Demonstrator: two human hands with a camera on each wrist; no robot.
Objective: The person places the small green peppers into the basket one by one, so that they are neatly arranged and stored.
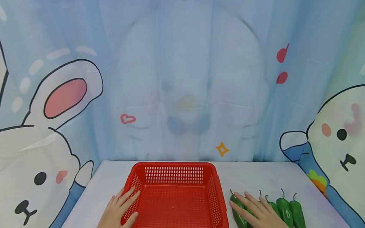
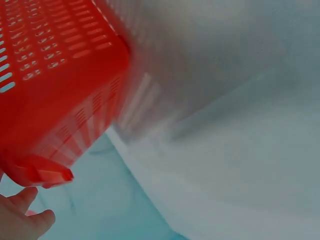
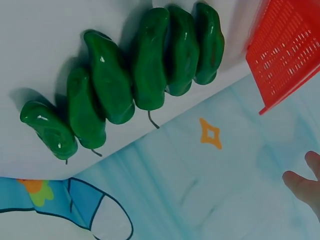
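A red plastic basket [image 1: 177, 209] with slotted walls stands on the white table, and nothing lies in it. At its left rim is my left hand [image 1: 116, 212], fingers spread and fairly straight over the edge. To the right of the basket, several green chili peppers [image 1: 299, 219] lie side by side in a row, stems pointing away from me. My right hand [image 1: 265, 222] is spread flat above the peppers and hides part of some. The right wrist view shows the whole row of glossy green peppers [image 3: 150, 60] and that hand's fingertips [image 3: 300, 185] apart from them.
Behind the white tabletop [image 1: 111, 179] hangs a pale blue curtain [image 1: 189, 58] printed with cartoon rabbits. The cloth also flanks the table at left and right. A basket corner [image 3: 285, 55] shows near the peppers in the right wrist view.
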